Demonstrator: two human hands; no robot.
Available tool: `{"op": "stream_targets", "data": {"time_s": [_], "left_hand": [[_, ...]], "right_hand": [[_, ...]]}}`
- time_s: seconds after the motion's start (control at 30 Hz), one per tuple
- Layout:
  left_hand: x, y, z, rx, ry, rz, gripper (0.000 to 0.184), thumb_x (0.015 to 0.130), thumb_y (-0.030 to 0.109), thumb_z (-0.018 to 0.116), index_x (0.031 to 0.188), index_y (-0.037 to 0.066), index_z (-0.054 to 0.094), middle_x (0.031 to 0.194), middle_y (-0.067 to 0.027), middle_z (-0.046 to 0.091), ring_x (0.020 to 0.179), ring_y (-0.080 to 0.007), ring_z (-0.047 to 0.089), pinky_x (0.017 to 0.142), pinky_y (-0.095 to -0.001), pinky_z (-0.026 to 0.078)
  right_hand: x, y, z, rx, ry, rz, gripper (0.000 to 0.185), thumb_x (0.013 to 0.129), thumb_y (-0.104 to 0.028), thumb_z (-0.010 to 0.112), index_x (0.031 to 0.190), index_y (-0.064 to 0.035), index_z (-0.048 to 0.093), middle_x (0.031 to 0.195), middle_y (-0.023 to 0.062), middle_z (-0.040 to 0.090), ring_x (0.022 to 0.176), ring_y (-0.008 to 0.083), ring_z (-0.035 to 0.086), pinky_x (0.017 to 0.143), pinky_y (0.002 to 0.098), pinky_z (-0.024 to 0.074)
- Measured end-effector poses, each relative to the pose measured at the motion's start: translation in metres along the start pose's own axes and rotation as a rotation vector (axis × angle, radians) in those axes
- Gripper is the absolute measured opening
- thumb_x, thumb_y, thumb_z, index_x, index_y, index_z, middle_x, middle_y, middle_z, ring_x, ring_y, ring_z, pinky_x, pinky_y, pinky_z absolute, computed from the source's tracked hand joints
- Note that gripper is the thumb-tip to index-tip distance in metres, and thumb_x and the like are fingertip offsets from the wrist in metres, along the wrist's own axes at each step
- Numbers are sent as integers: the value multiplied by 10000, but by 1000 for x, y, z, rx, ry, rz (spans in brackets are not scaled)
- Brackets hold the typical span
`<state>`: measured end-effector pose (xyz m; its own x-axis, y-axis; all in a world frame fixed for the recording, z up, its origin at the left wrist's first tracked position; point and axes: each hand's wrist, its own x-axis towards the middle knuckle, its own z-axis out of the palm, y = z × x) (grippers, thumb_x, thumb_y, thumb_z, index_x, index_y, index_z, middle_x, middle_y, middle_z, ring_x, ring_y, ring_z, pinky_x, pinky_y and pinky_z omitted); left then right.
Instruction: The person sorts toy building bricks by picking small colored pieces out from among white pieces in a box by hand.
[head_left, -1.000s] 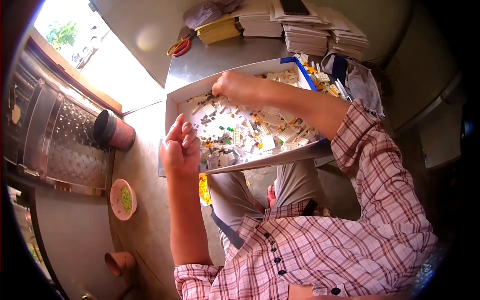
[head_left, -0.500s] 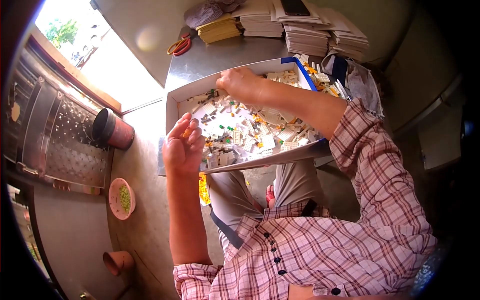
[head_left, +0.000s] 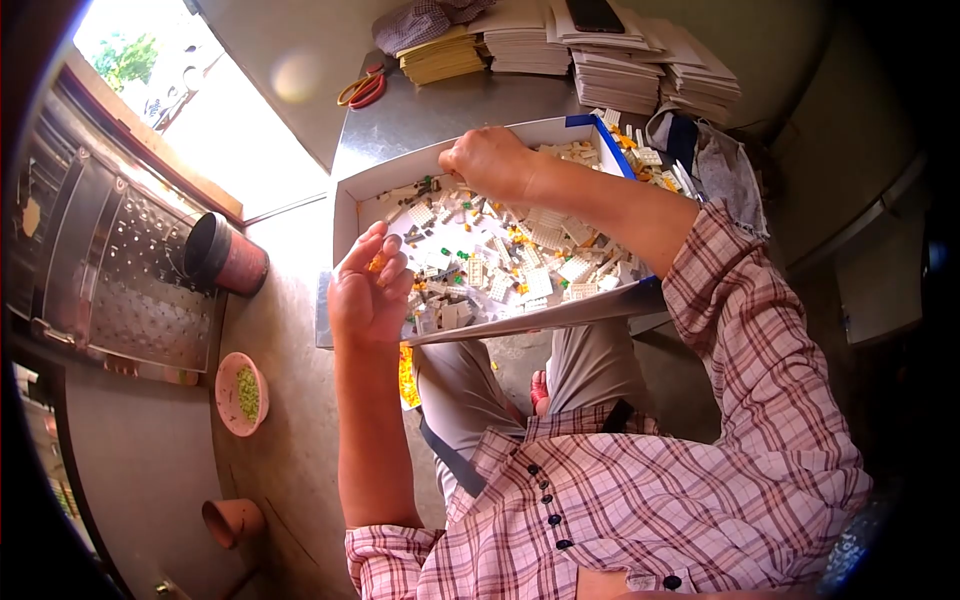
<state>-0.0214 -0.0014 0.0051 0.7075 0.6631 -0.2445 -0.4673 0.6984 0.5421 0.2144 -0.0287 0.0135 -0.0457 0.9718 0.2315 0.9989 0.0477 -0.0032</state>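
A shallow white box [head_left: 346, 215] holds many loose toy building bricks [head_left: 478, 272], mostly white and grey, with some green and orange ones. At the box's left side, my left hand [head_left: 366, 300] is turned palm up, its fingers curled around a few small orange bricks [head_left: 377, 264]. My right hand [head_left: 490, 165] is above the far part of the box, near its back wall. Its fingers are pressed together and point down; whatever they pinch is hidden.
The box rests on a metal table [head_left: 400, 125]. Stacks of paper [head_left: 520, 50], a phone [head_left: 594, 14], scissors [head_left: 365, 90] and a grey cloth [head_left: 728, 165] lie around it. On the floor stand a dark bucket [head_left: 228, 258], a pink bowl [head_left: 228, 400] and a brown pot [head_left: 232, 522].
My right hand has shifted slightly up and to the right, its fingers still together. My left hand stays almost in place, still curled around the orange bricks.
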Motion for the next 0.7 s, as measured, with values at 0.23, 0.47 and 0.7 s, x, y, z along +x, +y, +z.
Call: {"op": "stream_targets", "data": {"time_s": [0.23, 0.47, 0.7], "left_hand": [[0, 0, -1, -2, -16, -8, 126, 897, 44, 494, 1021, 31, 477, 747, -44, 468, 527, -88, 371, 413, -200, 293], [-1, -1, 1, 12, 5, 0, 138, 892, 47, 503, 1027, 30, 484, 745, -42, 469, 528, -88, 373, 413, -198, 294], [1, 0, -2, 7, -16, -7, 148, 884, 44, 510, 1030, 29, 489, 746, -44, 469, 529, -88, 373, 409, -195, 291]], "right_hand": [[-3, 10, -11, 337, -37, 104, 93, 701, -40, 607, 755, -93, 662, 738, 83, 653, 745, 252, 646, 659, 365, 496], [-4, 4, -13, 170, -12, 3, 72, 706, -42, 607, 721, -97, 651, 743, 73, 650, 742, 255, 642, 660, 369, 502], [-2, 1, -2, 51, -91, -51, 71, 717, -43, 611, 714, -103, 650, 800, 84, 645, 768, 254, 640, 664, 371, 508]]}}
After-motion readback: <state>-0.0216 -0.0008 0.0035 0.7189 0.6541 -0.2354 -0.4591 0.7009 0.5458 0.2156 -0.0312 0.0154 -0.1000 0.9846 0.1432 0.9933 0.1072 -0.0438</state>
